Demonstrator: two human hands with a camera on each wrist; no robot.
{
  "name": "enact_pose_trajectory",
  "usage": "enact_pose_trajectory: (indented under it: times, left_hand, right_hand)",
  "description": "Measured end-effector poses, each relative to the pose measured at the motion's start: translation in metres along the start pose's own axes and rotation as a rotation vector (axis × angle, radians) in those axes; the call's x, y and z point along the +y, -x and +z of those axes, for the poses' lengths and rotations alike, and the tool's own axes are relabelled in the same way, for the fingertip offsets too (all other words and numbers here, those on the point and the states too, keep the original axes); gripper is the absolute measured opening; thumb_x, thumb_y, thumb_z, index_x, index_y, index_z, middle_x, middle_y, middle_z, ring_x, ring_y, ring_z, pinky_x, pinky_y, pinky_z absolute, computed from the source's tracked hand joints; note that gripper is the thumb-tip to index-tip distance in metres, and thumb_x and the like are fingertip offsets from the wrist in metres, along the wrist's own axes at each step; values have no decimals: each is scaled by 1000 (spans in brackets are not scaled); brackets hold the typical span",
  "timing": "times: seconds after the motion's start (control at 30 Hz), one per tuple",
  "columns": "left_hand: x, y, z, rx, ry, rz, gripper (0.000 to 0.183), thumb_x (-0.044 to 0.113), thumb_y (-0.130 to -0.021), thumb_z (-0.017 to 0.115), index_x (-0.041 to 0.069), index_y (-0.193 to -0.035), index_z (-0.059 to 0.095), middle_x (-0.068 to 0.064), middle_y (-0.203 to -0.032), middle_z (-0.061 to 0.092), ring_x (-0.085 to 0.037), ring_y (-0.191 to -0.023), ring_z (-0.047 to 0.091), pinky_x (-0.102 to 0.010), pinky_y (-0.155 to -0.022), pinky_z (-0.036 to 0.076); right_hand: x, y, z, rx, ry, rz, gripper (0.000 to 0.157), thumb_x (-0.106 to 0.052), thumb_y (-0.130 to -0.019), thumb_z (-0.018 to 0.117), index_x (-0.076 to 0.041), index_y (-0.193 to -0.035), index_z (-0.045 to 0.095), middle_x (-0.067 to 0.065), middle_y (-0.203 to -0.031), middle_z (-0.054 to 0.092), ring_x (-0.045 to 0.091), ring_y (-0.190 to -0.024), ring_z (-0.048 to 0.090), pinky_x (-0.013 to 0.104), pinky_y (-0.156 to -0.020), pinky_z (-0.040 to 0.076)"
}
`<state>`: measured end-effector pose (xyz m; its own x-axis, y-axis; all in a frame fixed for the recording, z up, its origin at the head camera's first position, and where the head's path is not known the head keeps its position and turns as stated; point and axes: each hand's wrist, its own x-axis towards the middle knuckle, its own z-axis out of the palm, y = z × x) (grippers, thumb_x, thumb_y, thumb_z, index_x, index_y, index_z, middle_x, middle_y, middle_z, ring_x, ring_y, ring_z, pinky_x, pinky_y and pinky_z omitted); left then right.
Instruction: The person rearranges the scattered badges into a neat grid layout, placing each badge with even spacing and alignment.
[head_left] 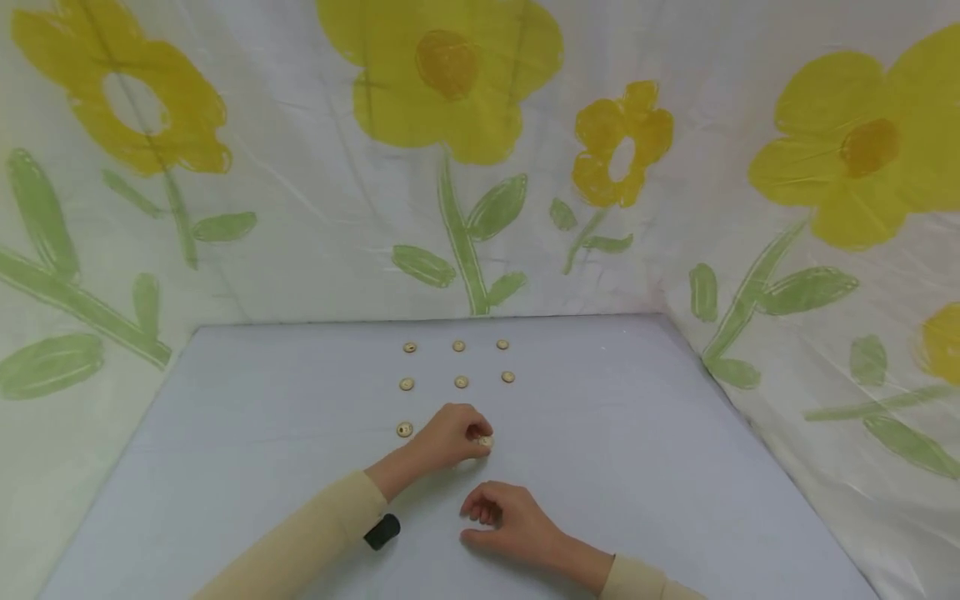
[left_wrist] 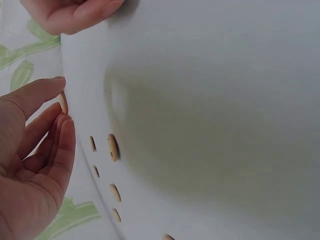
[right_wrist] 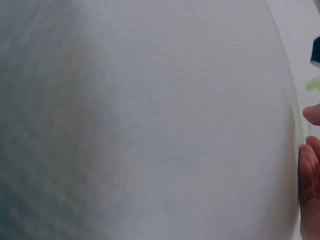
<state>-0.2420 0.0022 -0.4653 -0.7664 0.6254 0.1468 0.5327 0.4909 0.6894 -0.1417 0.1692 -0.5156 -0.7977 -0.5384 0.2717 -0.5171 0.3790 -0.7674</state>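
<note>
No boxes or trays here, the wooden buttons are just sitting loose on the table (head_left: pixel 675 467), which is wearing a plain pale blue-grey cover. Seven buttons are lying flat toward the far edge: a far row of three (head_left: pixel 458 346), a second row of three (head_left: pixel 461 382) just nearer, and a single button (head_left: pixel 405 429) starting a third row at that row's left end.

The flowered sheet (head_left: pixel 450 167) is hanging all around the far and side edges of the table, white with big yellow flowers and green stems.

The left hand (head_left: pixel 448 437) is reaching out over the middle of the table, fingers curled, and it's pinching one more button (head_left: pixel 486 442) between thumb and fingertips, right at the table surface, to the right of the single button in the near row. In the left wrist view that button (left_wrist: pixel 63 103) is sitting edge-on between thumb and forefinger.

The right hand (head_left: pixel 510 521) is resting on the table nearer the front edge, just apart from the left one, fingers loosely curled and holding nothing. Both arms are in beige sleeves (head_left: pixel 315 533), and the dark strap (head_left: pixel 382 531) is showing at the left wrist.
</note>
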Motion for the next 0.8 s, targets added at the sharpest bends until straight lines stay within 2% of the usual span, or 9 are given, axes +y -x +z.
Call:
enact_pose_trajectory:
  times: [0.2,0.37,0.6,0.8]
  left_hand:
    - [2,-34,11,-18,-43,-11,16,8,-80,76,4,-96,73,1,-81,62,-11,-74,52,-24,-68,48]
    - [0,-54,23,-50,-63,-19,15,6,-79,75,3,-94,73,1,-79,62,-11,-74,51,-24,-68,46]
    - [-2,-71,34,-68,-88,-44,13,5,-80,72,3,-93,72,1,-79,61,-13,-76,51,-26,-70,46]
    - [-4,-77,42,-90,-109,-2,10,4,-80,72,3,-89,72,2,-75,59,-11,-72,50,-23,-66,44]
  right_hand:
    - [0,0,0,-1,-2,11,19,-18,-84,78,-13,-99,67,-2,-81,63,5,-71,56,18,-64,51]
    - [3,1,2,-9,-11,28,20,-17,-83,78,-13,-99,66,-2,-81,62,2,-72,55,17,-64,50]
    - [7,2,3,-18,-33,63,19,-20,-85,77,-17,-100,66,-5,-82,62,2,-72,55,18,-64,51]
    - [8,1,2,-5,-17,31,19,-19,-84,78,-15,-99,66,-5,-80,62,2,-71,56,18,-64,51]
